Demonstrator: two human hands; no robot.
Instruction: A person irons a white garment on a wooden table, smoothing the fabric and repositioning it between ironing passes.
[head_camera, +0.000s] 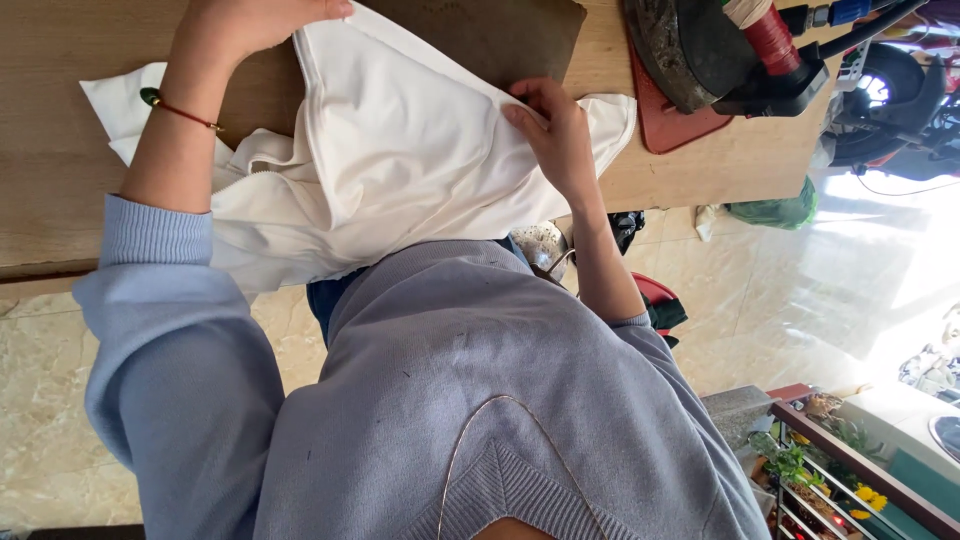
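White garment (400, 160) lies spread on the wooden worktop (60, 170), its near edge hanging off the worktop toward the person's grey-blue sweater (450, 400). Looks like a zip-front piece: a zipper line (262, 165) shows on the garment's left part, and a loose flap pokes out past that side. Left hand (250, 22) sits at the far upper corner of the garment, fingers curled over the cloth edge, grip closed on the fabric; the wrist carries a red cord bracelet with a green bead (165, 102). Right hand (555, 135) rests on the garment's right edge, fingertips pinching a fold, so that grip is narrow and holds cloth too. A dark mat (490, 35) lies under the garment's far side. Well right of the garment: a heavy iron (690, 45) on a red pad (670, 125), with its cord running off the worktop. To do this well, in my judgement: keep tension even between both hands so the panel lies flat with no diagonal drag lines, align seams before pressing the fold down, smooth outward from the garment's centre, and keep the hanging edge from pulling the rest off the worktop. Keep sleeves clear of the iron.
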